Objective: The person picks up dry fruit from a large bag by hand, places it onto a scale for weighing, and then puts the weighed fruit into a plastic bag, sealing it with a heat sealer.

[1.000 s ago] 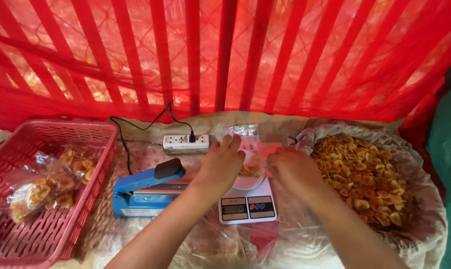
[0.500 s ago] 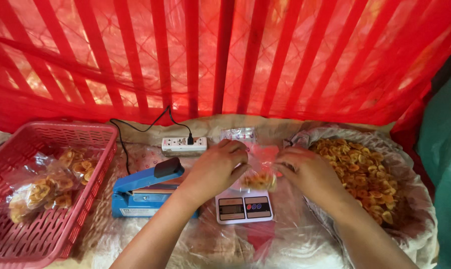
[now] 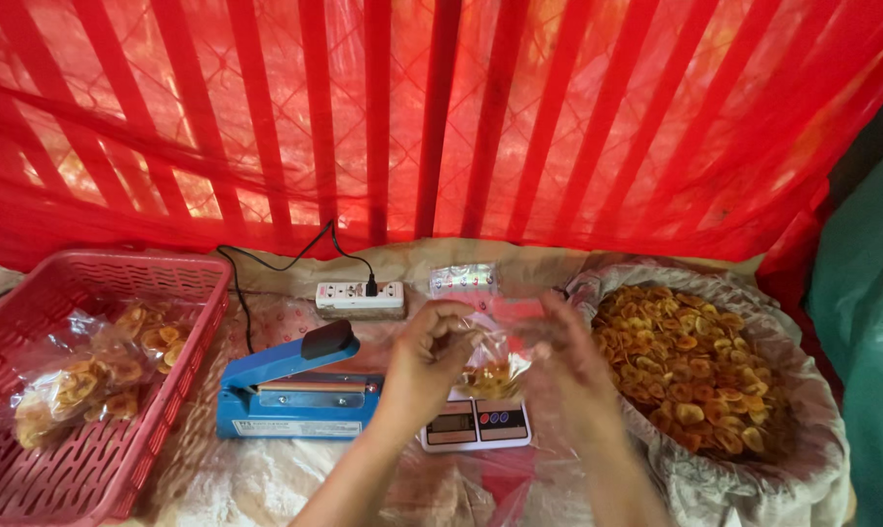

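Bag of chips (image 3: 495, 366) now lifted off scale (image 3: 476, 423), pinched betw. L hand (image 3: 432, 356) & R hand (image 3: 568, 351).

Clear plastic bag (image 3: 495, 366), part-filled w/ yellow chips, was held up between left hand (image 3: 432, 356) and right hand (image 3: 568, 351), just above the scale. Scale (image 3: 476, 425) front carried two small dark rectangular screens, side by side. Sealed clear bags of chips (image 3: 80, 376) lay in red basket (image 3: 100, 468) at left. Small clear packet (image 3: 464, 280), possibly empty bags, lay near the power strip. Blue sealer (image 3: 290, 395) bore a pale label strip on its base.
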